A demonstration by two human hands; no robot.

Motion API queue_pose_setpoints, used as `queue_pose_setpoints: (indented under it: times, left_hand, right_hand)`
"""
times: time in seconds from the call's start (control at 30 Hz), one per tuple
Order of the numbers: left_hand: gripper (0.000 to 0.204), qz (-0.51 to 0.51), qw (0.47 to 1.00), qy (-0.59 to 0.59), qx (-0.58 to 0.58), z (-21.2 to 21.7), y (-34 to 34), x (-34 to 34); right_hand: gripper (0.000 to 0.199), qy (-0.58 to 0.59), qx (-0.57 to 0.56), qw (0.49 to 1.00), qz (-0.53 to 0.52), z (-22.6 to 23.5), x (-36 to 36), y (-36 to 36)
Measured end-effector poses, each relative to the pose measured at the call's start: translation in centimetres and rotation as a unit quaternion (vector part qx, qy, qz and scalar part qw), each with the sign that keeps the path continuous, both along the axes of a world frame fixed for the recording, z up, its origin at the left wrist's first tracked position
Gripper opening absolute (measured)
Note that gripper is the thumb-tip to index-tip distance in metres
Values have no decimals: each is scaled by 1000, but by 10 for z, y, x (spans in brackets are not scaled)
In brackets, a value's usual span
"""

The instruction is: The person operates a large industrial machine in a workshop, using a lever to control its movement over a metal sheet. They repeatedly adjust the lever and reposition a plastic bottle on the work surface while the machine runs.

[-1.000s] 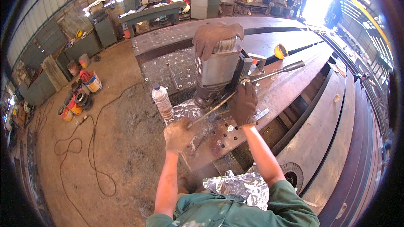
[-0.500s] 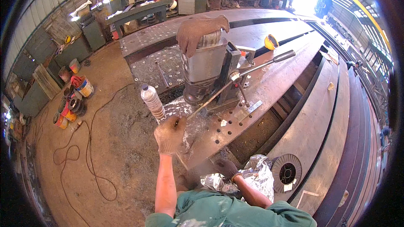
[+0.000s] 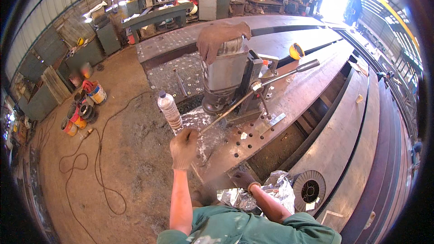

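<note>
A grey drilling machine (image 3: 224, 74) stands upright on the steel work table, with a brown work glove (image 3: 217, 39) draped over its top. Bare metal feed levers spread from its hub, and one has a black grip (image 3: 308, 66). My gloved left hand (image 3: 184, 147) is closed around the near end of the long thin lever (image 3: 228, 112). Just beyond that hand, a clear plastic bottle (image 3: 169, 110) of cloudy liquid stands at the table's corner. My right hand (image 3: 244, 180), in a dark glove, is low at the table's near edge, beside crumpled silver foil (image 3: 278, 187); its fingers are indistinct.
A wire spool (image 3: 309, 190) lies right of the foil. Long steel beams (image 3: 343, 153) with gaps between them run along the right. A yellow hard hat (image 3: 296, 51) sits farther back. On the floor at left are buckets (image 3: 96, 92) and a looped cable (image 3: 98, 162).
The whole view has shifted slightly, so the scene sits a little lower and farther right. My left hand keeps its grip on the lever; my right hand stays by the foil.
</note>
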State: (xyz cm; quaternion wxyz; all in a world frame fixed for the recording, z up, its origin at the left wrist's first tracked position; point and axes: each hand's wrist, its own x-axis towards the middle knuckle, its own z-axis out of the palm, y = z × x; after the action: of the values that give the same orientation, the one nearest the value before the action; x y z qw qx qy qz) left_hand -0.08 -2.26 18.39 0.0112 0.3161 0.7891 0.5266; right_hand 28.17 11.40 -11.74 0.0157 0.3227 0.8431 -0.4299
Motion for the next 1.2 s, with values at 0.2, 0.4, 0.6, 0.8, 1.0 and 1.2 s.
queue_pose_setpoints:
  times: [0.2,0.4,0.6,0.8,1.0,1.2]
  left_hand:
    - [29,-1,986,-124,112,-15,-9,10]
    - [34,21,978,-164,130,-20,-10,19]
    - [35,35,964,-194,180,-31,-11,23]
    - [32,51,948,-239,203,-14,-13,36]
    - [32,55,958,-213,184,-29,-20,30]
    - [30,44,945,-241,215,-26,-19,34]
  right_hand:
    - [39,-56,-140,985,-84,34,-3,-5]
    - [39,-40,-155,986,-49,-7,4,8]
    - [38,-5,-120,992,-25,-8,5,5]
    - [38,14,-50,999,8,-53,19,21]
    - [38,-31,-101,994,-2,0,4,6]
    - [35,-12,-114,993,-9,-3,7,7]
